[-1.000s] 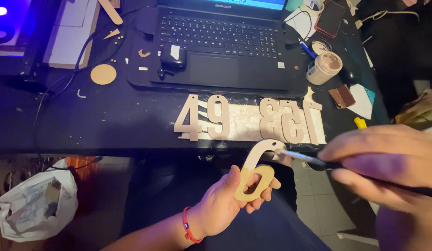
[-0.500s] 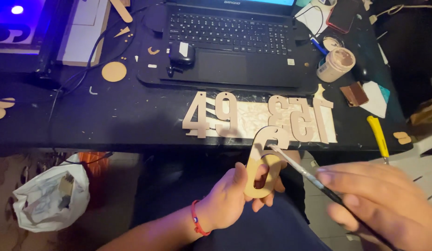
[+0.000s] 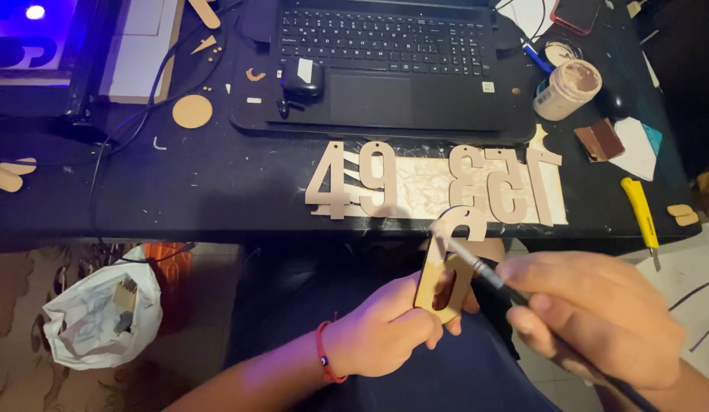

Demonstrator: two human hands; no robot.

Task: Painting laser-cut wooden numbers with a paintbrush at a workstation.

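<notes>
My left hand [image 3: 389, 328] holds a flat wooden cut-out numeral [image 3: 444, 263] upright below the table edge, with a finger through its lower loop. My right hand [image 3: 598, 320] grips a thin dark-handled brush [image 3: 476, 263]; its tip touches the upper part of the numeral. A red bracelet [image 3: 324, 352] circles my left wrist. More wooden numerals [image 3: 434, 183] lie in a row on the black table [image 3: 141, 198] just above the hands.
A black laptop [image 3: 385, 61] sits at the table's back, an open paint pot [image 3: 566, 88] to its right. A yellow utility knife [image 3: 640, 214] lies at right, a wooden disc [image 3: 192, 111] at left. A white bag [image 3: 102, 317] sits on the floor.
My left hand has turned the numeral more upright. My right hand has drawn lower and rightward, the brush tip staying on the numeral. The view has shifted slightly.
</notes>
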